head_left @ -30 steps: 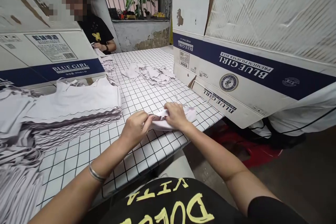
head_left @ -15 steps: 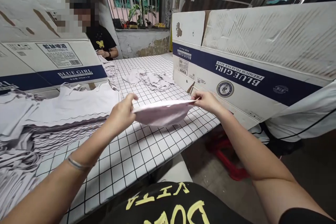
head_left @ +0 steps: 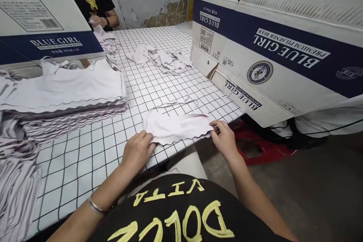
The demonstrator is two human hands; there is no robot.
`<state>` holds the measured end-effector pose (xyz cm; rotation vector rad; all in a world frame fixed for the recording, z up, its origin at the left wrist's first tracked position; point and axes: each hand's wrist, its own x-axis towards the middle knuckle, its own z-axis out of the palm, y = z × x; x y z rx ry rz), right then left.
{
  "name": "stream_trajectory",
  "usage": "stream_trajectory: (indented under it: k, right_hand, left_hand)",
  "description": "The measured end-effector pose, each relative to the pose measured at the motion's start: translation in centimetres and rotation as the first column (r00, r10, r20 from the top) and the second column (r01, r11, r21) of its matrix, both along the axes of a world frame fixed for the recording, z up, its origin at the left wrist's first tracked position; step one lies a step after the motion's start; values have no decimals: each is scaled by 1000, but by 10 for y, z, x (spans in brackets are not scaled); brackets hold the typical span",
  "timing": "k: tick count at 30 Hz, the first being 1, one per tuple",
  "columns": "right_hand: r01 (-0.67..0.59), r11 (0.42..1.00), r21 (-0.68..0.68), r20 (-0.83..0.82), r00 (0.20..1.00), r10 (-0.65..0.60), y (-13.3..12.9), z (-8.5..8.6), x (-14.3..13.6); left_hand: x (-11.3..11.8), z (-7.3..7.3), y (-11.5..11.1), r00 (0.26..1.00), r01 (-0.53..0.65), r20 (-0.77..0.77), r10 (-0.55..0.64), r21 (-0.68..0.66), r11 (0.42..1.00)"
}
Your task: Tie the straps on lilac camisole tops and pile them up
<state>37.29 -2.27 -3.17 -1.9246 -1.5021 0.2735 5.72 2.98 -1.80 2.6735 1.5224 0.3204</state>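
Observation:
A pale camisole top [head_left: 178,124] with thin straps lies on the grid-patterned tabletop [head_left: 136,98], its wavy hem toward me near the table's front edge. My left hand [head_left: 138,145] pinches the hem's left corner. At the right corner, my right hand [head_left: 222,136] holds the fabric between thumb and fingers. To my left rises a neat stack of similar tops [head_left: 82,87], their straps toward the back.
Loose pale garments [head_left: 167,58] lie crumpled farther back. A large beer carton [head_left: 227,56] stands on the right, another carton [head_left: 56,41] on the left. Behind the left one, a co-worker's hand [head_left: 99,20] holds pale cloth. A red stool [head_left: 261,147] is under the right side.
The camisole top was stretched in the air between my hands; now it is lowered and spread on the tabletop. My hands have come down and closer to me, and the view has tilted downward.

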Motion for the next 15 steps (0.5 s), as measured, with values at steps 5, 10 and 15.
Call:
stream_trajectory:
  k: [5,10,15]
  right_hand:
    - [57,998,-28,-252,966,-63,-1,0,-4]
    - [-155,982,-107,-924,381,-40,10,22,-12]
    - [-293,952,-92,-995,-9,-99,24,32,-53]
  left_hand:
    - [1,1,5,961,-84,242,132,-200,976]
    - [4,30,21,625,237,694,357,-605,761]
    - [22,59,14,241,637,697,676,-639,432]
